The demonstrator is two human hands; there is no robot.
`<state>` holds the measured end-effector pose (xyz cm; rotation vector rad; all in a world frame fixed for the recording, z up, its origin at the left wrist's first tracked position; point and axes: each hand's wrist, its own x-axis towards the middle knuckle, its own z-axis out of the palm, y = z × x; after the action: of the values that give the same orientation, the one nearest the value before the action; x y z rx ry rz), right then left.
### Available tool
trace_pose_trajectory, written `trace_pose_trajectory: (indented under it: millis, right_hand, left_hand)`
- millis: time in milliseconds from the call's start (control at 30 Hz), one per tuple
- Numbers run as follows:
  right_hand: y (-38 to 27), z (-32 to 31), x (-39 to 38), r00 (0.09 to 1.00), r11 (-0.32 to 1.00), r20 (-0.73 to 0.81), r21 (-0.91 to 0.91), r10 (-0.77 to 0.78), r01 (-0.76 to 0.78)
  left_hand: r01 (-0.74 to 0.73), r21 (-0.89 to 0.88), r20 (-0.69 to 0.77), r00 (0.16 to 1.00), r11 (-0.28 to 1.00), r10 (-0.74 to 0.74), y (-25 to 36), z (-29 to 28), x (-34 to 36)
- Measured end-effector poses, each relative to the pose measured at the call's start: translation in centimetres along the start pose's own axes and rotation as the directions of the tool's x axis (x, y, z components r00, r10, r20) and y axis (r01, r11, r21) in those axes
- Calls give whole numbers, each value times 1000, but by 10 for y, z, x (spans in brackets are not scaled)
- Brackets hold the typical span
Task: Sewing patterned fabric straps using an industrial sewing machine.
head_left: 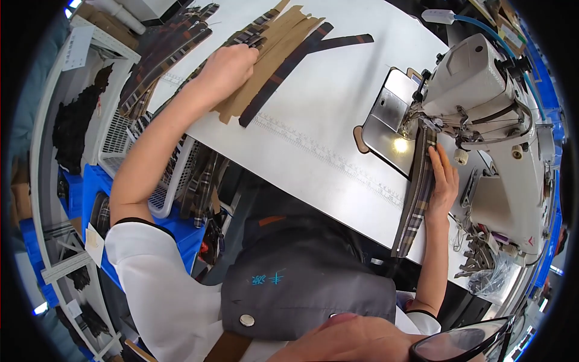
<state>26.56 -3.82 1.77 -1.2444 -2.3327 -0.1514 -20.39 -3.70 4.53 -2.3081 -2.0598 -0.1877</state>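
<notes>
At the sewing machine (pixel 476 84), a long plaid fabric strip (pixel 415 217) runs from beneath the presser area down over the table's near edge. My right hand (pixel 443 184) is at the strip's right side, fingertips on the cloth just below the lit needle area; the thumb is hidden. Across the table, my left hand (pixel 229 67) reaches to a stack of dark plaid strips (pixel 265 25), its fingers curled over them. Tan paper strips (pixel 274 63) lie beside that hand, along with a dark strip (pixel 283 75) and a shorter one angled off it.
More plaid strips (pixel 175 45) are heaped at the far left of the white table (pixel 313 133). A white plastic basket (pixel 169 190) and blue bin (pixel 99 181) stand below the left edge. Fabric scraps and clear plastic (pixel 491 280) lie right of my right forearm.
</notes>
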Motion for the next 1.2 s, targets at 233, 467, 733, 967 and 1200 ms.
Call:
trace_pose_trajectory:
  millis: [233,467,733,967,1200]
  right_hand:
    - [4,4,0,994,990,-83,113,-74,83]
    - [-4,1,-5,1000,979,-20,201,-16,20]
    - [-7,1,-6,999,979,18,204,-28,23]
    - [-6,5,-5,996,981,-41,176,-80,87]
    - [-7,4,-7,1000,987,-17,159,-13,16]
  left_hand:
    - [-75,-122,-173,984,990,53,11,-21,-8]
    - [-581,-230,-133,813,781,566,152,-3,-114]
    - [-663,-363,-246,746,654,619,168,3,-79]
    - [-715,-193,-40,690,672,723,170,27,-51]
    - [-615,-76,-147,785,785,602,189,33,-64]
